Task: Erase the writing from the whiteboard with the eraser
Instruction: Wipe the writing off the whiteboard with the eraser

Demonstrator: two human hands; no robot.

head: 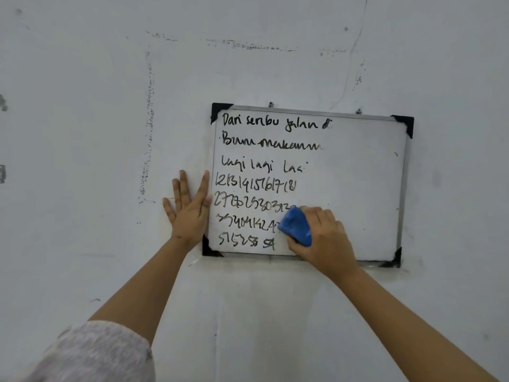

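Nearest, a patterned sleeve (pixel 91 351) fills the lower left. Right hand (pixel 325 238) grips the blue eraser (pixel 296 226) against the whiteboard (pixel 358 188) at lower centre; remaining writing (pixel 261 172) lies left and above. Left hand (pixel 190 208) presses flat, fingers spread, beside the board's left edge.

A pale, bluish-white painted wall (pixel 82 133) fills the whole view. A thin dark crack (pixel 355 51) wanders down from the top edge on the right. Flaking dark residue marks (pixel 148 119) trace a rough rectangular outline: one vertical line on the left and a broken horizontal line (pixel 248 46) along the top. Two small screws (pixel 271 104) sit in the wall near the middle, well apart from each other. Grey smudges (pixel 2 103) show at the far left edge. The light is soft and even, with only faint shadows.
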